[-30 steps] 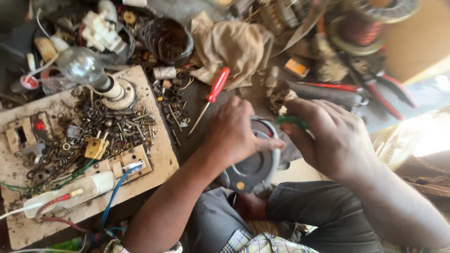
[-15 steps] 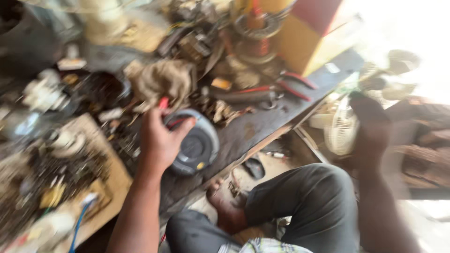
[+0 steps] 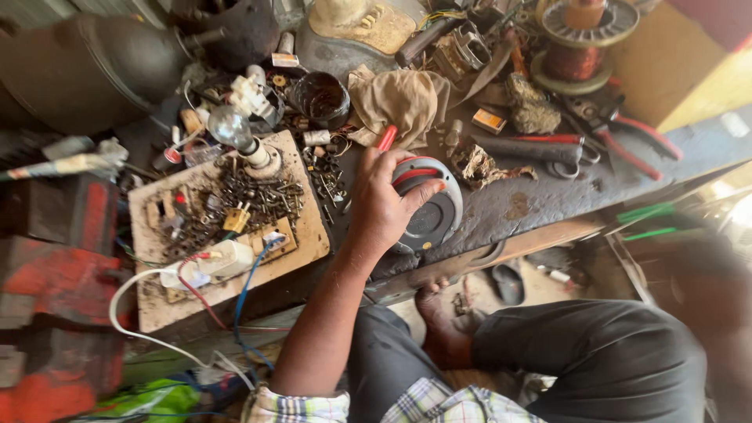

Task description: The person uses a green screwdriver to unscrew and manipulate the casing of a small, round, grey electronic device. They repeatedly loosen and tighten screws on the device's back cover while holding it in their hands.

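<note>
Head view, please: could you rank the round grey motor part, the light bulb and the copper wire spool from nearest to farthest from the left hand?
1. Round grey motor part: under the left hand, which rests on it at the bench's front edge.
2. Light bulb: off to the picture's left, on the wooden board.
3. Copper wire spool: at the upper right, at the back of the bench.

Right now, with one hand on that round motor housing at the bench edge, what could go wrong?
1. The left hand alone pins the round grey housing close to the bench edge; it could slide off toward the bare foot below.
2. The red-handled screwdriver lies right behind the fingers and may get knocked.
3. Loose screws and wires crowd the wooden board beside the forearm; a sweep could scatter them.
</note>
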